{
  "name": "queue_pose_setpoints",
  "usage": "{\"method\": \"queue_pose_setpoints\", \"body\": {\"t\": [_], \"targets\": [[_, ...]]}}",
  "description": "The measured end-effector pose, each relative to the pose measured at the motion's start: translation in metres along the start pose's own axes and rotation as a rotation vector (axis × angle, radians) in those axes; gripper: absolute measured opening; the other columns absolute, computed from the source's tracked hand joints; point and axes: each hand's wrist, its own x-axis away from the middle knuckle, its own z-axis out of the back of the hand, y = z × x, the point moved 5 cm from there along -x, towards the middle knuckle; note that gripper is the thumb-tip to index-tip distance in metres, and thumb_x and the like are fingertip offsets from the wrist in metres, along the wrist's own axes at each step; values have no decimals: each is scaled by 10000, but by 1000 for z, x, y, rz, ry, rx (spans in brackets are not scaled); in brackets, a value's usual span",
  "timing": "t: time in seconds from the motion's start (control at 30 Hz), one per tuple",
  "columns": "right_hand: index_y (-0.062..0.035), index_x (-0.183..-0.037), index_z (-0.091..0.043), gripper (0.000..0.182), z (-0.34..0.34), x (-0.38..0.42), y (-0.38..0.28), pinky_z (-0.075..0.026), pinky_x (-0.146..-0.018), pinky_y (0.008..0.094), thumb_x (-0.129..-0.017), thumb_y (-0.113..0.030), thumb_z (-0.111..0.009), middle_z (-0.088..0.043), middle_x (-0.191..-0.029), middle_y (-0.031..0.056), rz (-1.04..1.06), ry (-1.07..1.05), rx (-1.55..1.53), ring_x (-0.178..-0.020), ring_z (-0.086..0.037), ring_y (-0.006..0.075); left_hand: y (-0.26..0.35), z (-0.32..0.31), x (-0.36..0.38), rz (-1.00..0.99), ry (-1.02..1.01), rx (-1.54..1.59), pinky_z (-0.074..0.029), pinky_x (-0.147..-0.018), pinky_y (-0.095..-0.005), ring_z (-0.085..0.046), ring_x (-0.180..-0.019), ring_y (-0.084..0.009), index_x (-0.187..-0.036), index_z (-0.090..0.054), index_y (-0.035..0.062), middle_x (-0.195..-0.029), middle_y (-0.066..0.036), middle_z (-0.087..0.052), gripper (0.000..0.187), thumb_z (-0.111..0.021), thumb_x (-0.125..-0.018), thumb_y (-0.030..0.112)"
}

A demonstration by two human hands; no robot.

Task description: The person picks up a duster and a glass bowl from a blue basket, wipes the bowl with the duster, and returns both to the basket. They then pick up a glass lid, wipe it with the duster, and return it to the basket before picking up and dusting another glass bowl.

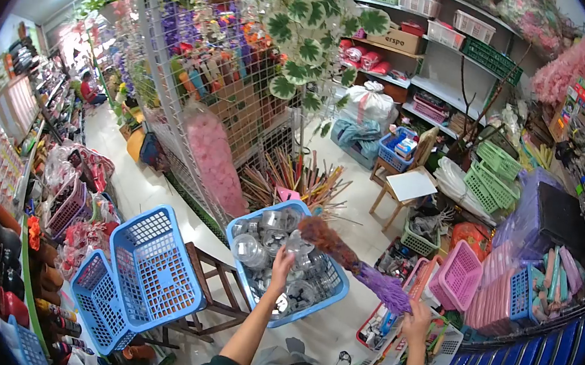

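My left hand (282, 265) is over a light blue basket (338, 287) filled with clear plastic containers (251, 251). Its fingers are closed at a clear plastic container (298, 243); the grip is partly hidden. My right hand (417, 322) is wrapped round the purple end of a long fluffy duster (378, 283). The duster slants up and left, and its brown tip (326, 237) hangs above the right side of the basket, near my left hand.
Two blue baskets (155, 268) sit on a dark wooden stool (206, 294) at my left. A wire rack (192, 115) with artificial flowers rises ahead. Bundled sticks (295, 186) stand behind the basket. Pink baskets (461, 275) and a small white-topped stool (411, 186) are at right.
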Motion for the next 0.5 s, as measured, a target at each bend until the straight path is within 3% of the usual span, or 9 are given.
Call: {"method": "queue_pose_setpoints", "body": {"t": [0.03, 0.13, 0.3, 0.37, 0.5], "targets": [[-8, -996, -618, 339, 10, -9, -11, -425, -782, 452, -659, 7, -590, -552, -853, 157, 77, 7, 37, -868, -539, 357, 14, -2, 11, -13, 39, 202, -376, -1011, -362, -475, -1213, -220, -1404, -350, 17, -1353, -114, -472, 562, -548, -929, 245], [-1, -951, -631, 329, 35, -32, -35, -408, -791, 433, -627, 20, -574, -532, -828, 142, 140, 67, 57, -851, -522, 332, 52, -6, 17, -159, -222, 397, -300, -1076, -376, -437, -1261, -244, -1387, -376, 21, -1392, -73, -451, 543, -423, -959, 353], [-21, -956, -637, 355, 58, -61, -69, -389, -801, 427, -610, 23, -575, -510, -791, 122, 305, 82, -12, -823, -516, 309, 113, -16, 42, -163, -86, 424, -347, -1053, -417, -452, -1248, -276, -1367, -416, 32, -1382, -124, -464, 601, -359, -939, 450], [-35, -968, -643, 372, 72, -69, -73, -384, -832, 434, -609, 29, -571, -512, -821, 116, 322, 96, -5, -843, -514, 305, 140, -22, 46, -247, -315, 446, -371, -1035, -428, -474, -1228, -273, -1353, -443, 55, -1319, -120, -523, 592, -318, -940, 461], [-43, -1014, -649, 399, 87, -83, -79, -354, -906, 447, -636, 33, -549, -511, -880, 109, 227, 152, 81, -887, -500, 297, 148, -25, 53, -269, -122, 337, -396, -995, -408, -530, -1156, -251, -1329, -481, 90, -1229, -72, -587, 571, -314, -940, 474]]}}
